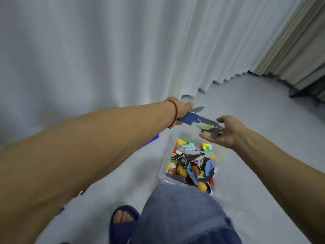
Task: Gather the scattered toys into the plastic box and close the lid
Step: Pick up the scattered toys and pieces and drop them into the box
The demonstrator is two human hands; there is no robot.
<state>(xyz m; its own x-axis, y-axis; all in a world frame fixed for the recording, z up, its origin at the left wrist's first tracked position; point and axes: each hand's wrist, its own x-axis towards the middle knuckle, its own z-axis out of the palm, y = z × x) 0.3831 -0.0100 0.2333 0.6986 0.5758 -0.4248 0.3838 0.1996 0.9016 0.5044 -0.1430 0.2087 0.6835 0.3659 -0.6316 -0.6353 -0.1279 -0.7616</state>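
No writing or brand can be read anywhere. A clear plastic box (pixel 164 170) stands lidless on the pale grey floor (pixel 255 120), near the foot of the white curtain (pixel 88 50). It is heaped with flat cardboard puzzle pieces (pixel 192 163), orange and yellow toy fruit (pixel 181 171) and, at its far right corner, a multicoloured puzzle cube (pixel 207 147). Above the box's far end, the left hand (pixel 182 110) grips a flat blue and grey cardboard piece (pixel 191 118). The right hand (pixel 226 132), palm up with loosely cupped fingers, carries several dark and green flat pieces (pixel 210 130). A denim-clad knee (pixel 184 217) hides the box's near edge.
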